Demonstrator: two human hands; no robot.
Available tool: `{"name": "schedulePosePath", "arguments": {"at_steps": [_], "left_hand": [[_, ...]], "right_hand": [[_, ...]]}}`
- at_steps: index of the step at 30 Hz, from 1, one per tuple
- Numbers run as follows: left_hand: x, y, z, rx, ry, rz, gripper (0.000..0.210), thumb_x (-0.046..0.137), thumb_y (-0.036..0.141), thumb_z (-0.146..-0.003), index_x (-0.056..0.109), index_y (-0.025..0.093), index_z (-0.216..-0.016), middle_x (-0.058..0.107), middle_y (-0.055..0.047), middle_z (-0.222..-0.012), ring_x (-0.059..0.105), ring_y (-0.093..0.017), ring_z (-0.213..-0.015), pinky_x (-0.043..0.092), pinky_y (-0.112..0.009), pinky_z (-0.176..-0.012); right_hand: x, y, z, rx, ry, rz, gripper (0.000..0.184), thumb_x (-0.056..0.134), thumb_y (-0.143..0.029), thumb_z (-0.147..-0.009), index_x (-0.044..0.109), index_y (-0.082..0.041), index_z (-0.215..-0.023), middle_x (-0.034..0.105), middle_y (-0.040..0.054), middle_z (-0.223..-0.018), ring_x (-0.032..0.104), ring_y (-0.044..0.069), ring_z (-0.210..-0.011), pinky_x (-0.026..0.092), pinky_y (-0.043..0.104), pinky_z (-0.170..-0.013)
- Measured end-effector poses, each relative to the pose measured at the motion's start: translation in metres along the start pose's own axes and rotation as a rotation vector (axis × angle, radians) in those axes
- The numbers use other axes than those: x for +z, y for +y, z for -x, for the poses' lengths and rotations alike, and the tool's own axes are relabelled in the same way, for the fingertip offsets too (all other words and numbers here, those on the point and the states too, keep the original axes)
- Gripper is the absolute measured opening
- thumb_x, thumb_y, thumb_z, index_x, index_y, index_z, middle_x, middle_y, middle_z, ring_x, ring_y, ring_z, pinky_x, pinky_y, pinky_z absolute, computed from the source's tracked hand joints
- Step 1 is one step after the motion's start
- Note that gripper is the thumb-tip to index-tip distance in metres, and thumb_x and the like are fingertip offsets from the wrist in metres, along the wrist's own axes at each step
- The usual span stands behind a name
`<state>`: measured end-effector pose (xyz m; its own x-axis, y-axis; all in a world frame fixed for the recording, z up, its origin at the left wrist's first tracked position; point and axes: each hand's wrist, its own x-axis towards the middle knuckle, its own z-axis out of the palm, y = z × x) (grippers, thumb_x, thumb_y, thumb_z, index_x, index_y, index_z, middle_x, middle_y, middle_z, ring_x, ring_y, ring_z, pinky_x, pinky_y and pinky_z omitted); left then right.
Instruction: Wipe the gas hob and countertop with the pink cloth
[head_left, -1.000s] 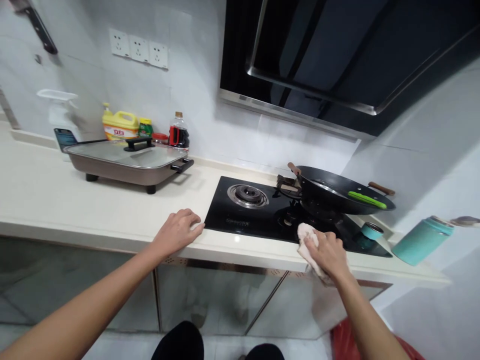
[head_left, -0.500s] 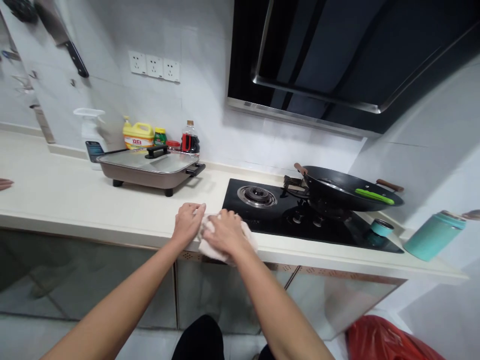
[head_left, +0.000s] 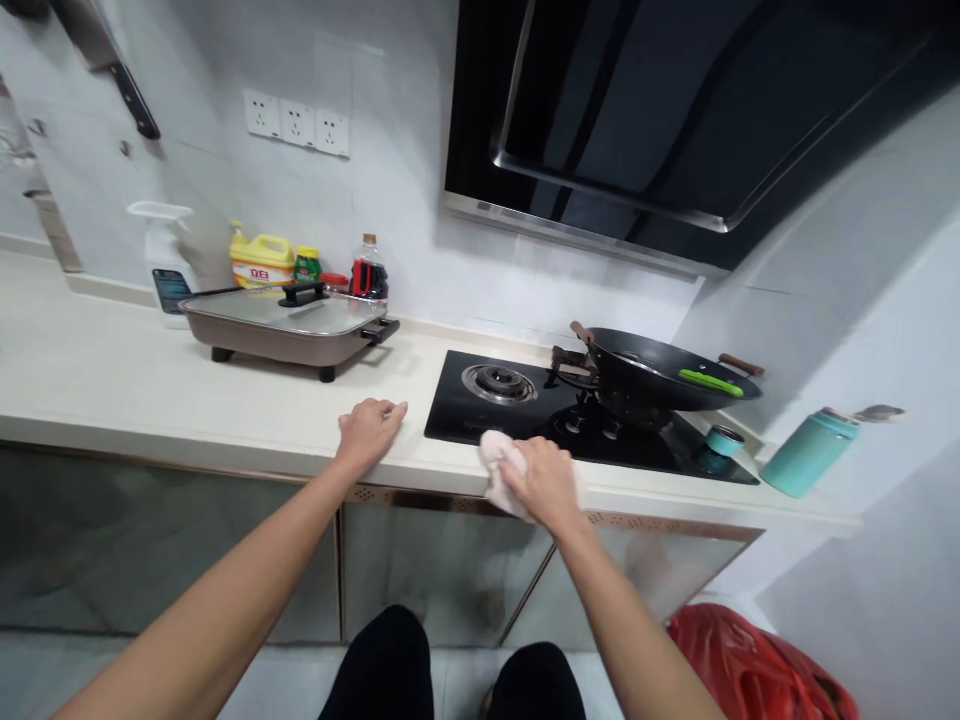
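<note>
My right hand (head_left: 546,480) presses a white cloth (head_left: 501,465) against the counter's front edge, just before the black gas stove (head_left: 480,405). Its fingers are wrapped over the cloth, and part of the cloth hangs below the edge. My left hand (head_left: 369,435) rests on the cream countertop (head_left: 247,405) to the left of the stove, fingers curled in, with nothing visible in it. A dark wok (head_left: 637,375) with wooden handles sits on the right burner, a green-handled utensil (head_left: 711,382) lying across its rim.
A lidded electric pan (head_left: 277,340) stands on the left, before a spray bottle (head_left: 166,265), a yellow jug (head_left: 262,262) and a dark sauce bottle (head_left: 369,272). At the right are a teal container (head_left: 810,455) and its cap (head_left: 724,441). Overhead hangs a range hood (head_left: 600,120).
My right hand has slid to the right along the counter edge with the cloth, away from my left hand. The left hand stays on the counter. The view has shifted slightly.
</note>
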<state>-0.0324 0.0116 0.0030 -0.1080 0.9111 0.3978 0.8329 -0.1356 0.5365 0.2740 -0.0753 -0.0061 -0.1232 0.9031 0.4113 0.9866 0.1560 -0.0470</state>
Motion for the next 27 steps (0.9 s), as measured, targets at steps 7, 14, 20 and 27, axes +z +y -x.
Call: {"name": "schedulePosePath", "arguments": {"at_steps": [7, 14, 20, 27], "left_hand": [[0.004, 0.004, 0.007, 0.068, -0.005, -0.033, 0.051, 0.042, 0.056, -0.095, 0.079, 0.021, -0.095, 0.074, -0.014, -0.114, 0.061, -0.036, -0.117, 0.038, -0.054, -0.106], [0.007, 0.008, 0.011, 0.117, -0.021, -0.014, 0.047, 0.046, 0.056, -0.096, 0.079, 0.022, -0.094, 0.073, -0.014, -0.113, 0.060, -0.035, -0.118, 0.036, -0.053, -0.107], [0.010, 0.005, 0.015, 0.135, 0.017, -0.012, 0.042, 0.048, 0.050, -0.098, 0.079, 0.022, -0.092, 0.073, -0.013, -0.114, 0.059, -0.033, -0.118, 0.037, -0.051, -0.106], [0.010, 0.003, 0.018, 0.135, 0.039, 0.017, 0.041, 0.048, 0.047, -0.101, 0.078, 0.021, -0.093, 0.073, -0.013, -0.110, 0.061, -0.032, -0.114, 0.037, -0.050, -0.102]], "right_hand": [[-0.013, 0.117, 0.032, 0.394, 0.052, 0.141, 0.052, 0.042, -0.063, -0.100, 0.072, -0.029, -0.125, 0.057, 0.0132, -0.131, 0.050, 0.034, -0.120, 0.039, 0.051, -0.101], [-0.006, 0.077, 0.019, 0.210, -0.027, 0.198, 0.043, 0.041, -0.046, -0.102, 0.071, -0.019, -0.114, 0.064, 0.0188, -0.113, 0.055, 0.033, -0.111, 0.043, 0.044, -0.097], [0.011, -0.026, -0.038, 0.068, -0.073, -0.132, 0.044, 0.035, -0.050, -0.104, 0.069, -0.021, -0.104, 0.070, 0.0108, -0.110, 0.062, 0.024, -0.106, 0.043, 0.033, -0.094], [-0.004, -0.003, -0.116, 0.246, -0.109, -0.112, 0.062, 0.021, -0.054, -0.106, 0.065, -0.015, -0.127, 0.067, 0.0191, -0.127, 0.064, 0.028, -0.117, 0.046, 0.036, -0.094]]}}
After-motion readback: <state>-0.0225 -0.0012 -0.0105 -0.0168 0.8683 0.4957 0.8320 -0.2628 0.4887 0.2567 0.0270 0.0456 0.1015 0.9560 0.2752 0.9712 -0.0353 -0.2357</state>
